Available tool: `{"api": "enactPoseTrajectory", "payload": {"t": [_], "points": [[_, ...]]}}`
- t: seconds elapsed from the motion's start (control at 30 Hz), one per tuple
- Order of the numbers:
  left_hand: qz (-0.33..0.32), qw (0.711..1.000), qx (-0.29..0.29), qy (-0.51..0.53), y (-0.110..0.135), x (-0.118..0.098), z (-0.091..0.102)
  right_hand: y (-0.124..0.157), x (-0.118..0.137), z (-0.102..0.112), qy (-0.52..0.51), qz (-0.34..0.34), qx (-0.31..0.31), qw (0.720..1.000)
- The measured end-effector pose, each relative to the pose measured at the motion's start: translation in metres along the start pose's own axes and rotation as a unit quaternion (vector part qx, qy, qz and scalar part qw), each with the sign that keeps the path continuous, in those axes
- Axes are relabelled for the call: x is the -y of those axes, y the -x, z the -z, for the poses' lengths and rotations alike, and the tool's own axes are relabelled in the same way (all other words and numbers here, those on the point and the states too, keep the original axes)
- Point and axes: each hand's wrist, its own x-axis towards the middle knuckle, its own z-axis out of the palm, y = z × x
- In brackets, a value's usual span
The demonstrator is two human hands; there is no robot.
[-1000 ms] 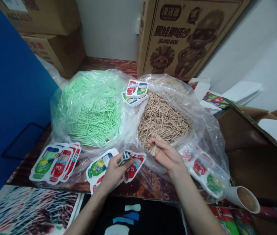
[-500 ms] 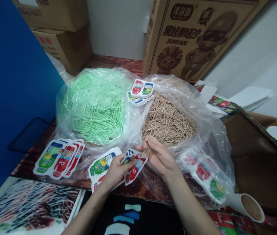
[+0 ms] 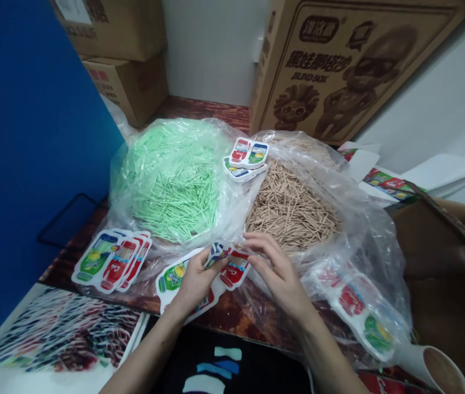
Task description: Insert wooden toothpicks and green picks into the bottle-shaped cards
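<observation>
Hidden: the right hand (image 3: 279, 273) curls its fingers at the top edge of the pack (image 3: 235, 268), and they cover whatever lies between them, so its grip cannot be told.
Left hand (image 3: 194, 279): grip closed on the pack, thumb on its blue flap.
Pack: glossy, bottle-shaped, red print, low over the tabletop (image 3: 203, 106), just before the tan sticks (image 3: 293, 210).
Cut off: cup (image 3: 441, 372), at the lower right edge.
Sticks: thin, tan and green (image 3: 174, 183), heaped in crinkled clear plastic.

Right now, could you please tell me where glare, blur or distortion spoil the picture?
Head view: glare whitens the clear bag over the green sticks; wide-angle bend tilts the printed carton; the left hand and its pouch look sharp.
</observation>
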Motion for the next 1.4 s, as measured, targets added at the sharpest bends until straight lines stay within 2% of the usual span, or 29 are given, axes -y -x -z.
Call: {"api": "enactPoseTrajectory", "payload": {"t": [0.07, 0.23, 0.33, 0.5, 0.57, 0.67, 0.73, 0.77, 0.87, 0.97, 1.07, 1.13, 1.2, 1.27, 1.3, 1.33, 1.4], "points": [[-0.018, 1.000, 0.003, -0.022, 0.001, -0.003, 0.003, -0.001, 0.001, -0.004, 0.058, 0.032, 0.031, 0.997], [-0.015, 1.000, -0.019, -0.016, 0.006, -0.008, 0.012, -0.006, 0.006, -0.017, 0.077, 0.077, 0.000, 0.994], [-0.012, 0.999, -0.035, 0.010, 0.010, -0.011, 0.019, -0.007, 0.008, -0.022, 0.105, 0.092, 0.058, 0.988], [-0.008, 0.998, -0.055, 0.035, 0.019, -0.015, 0.032, -0.007, 0.008, -0.037, 0.062, 0.102, 0.054, 0.991], [-0.008, 0.997, -0.068, 0.031, 0.022, -0.015, 0.039, -0.008, 0.010, -0.043, 0.071, 0.117, 0.088, 0.987], [-0.007, 0.996, -0.085, 0.032, 0.030, -0.015, 0.057, -0.007, 0.012, -0.048, 0.059, 0.107, 0.130, 0.984], [0.002, 0.991, -0.126, 0.035, 0.037, -0.016, 0.082, -0.006, 0.011, -0.047, 0.021, 0.074, 0.110, 0.991], [0.013, 0.985, -0.168, 0.028, 0.040, -0.017, 0.098, -0.005, 0.009, -0.046, 0.004, 0.050, 0.092, 0.994], [0.019, 0.961, -0.277, -0.011, 0.044, -0.014, 0.158, -0.003, -0.004, -0.045, -0.014, -0.029, 0.064, 0.997], [0.041, 0.933, -0.355, -0.049, 0.036, 0.000, 0.213, -0.002, -0.018, -0.055, -0.019, -0.070, 0.113, 0.991], [0.038, 0.915, -0.359, -0.181, 0.023, 0.022, 0.245, -0.007, -0.025, -0.069, -0.011, -0.052, 0.171, 0.984], [0.015, 0.876, -0.357, -0.323, 0.018, 0.033, 0.253, -0.016, -0.025, -0.076, 0.006, -0.029, 0.179, 0.983], [-0.029, 0.811, -0.376, -0.448, 0.016, 0.040, 0.253, -0.028, -0.025, -0.078, 0.026, -0.007, 0.159, 0.987], [-0.078, 0.747, -0.417, -0.513, 0.018, 0.040, 0.245, -0.046, -0.027, -0.076, 0.054, 0.012, 0.125, 0.991], [-0.099, 0.724, -0.442, -0.520, 0.019, 0.039, 0.238, -0.056, -0.029, -0.075, 0.076, 0.021, 0.107, 0.991], [-0.117, 0.710, -0.464, -0.516, 0.021, 0.038, 0.229, -0.068, -0.032, -0.074, 0.106, 0.034, 0.092, 0.990], [-0.156, 0.713, -0.476, -0.491, 0.024, 0.035, 0.205, -0.092, -0.039, -0.072, 0.202, 0.072, 0.088, 0.973]]}}
